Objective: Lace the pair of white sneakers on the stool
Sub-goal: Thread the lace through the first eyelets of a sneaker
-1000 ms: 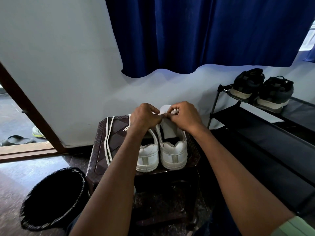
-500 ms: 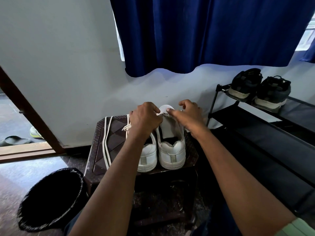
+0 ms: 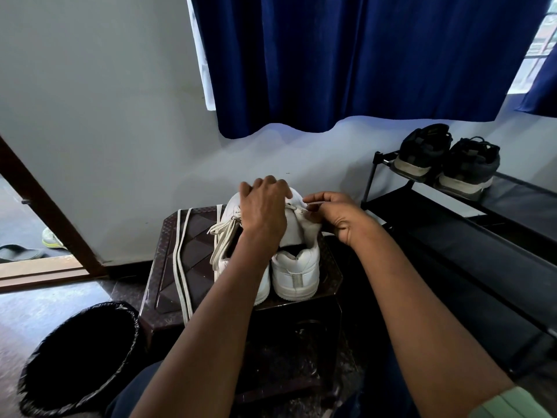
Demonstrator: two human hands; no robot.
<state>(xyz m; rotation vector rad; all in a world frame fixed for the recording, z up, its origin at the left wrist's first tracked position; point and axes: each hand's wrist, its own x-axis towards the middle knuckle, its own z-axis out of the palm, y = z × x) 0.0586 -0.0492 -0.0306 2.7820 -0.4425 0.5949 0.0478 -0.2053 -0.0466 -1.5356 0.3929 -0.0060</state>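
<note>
sneakers heels toward camera, toes to wall | left hand flat on them | right hand pinching lace

Left hand fingers spread flat, right hand apparently pinching, arms extended

sneakers: smooth white leather (matt) | stool: glossy brown plastic

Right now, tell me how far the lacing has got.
Early on. Done: the left sneaker carries a lace, loosely bunched at its side, though how fully is hidden. In hand: the right hand pinches a lace at the right sneaker, which the left hand steadies. Left: most of that shoe. A spare lace lies on the stool.
</note>
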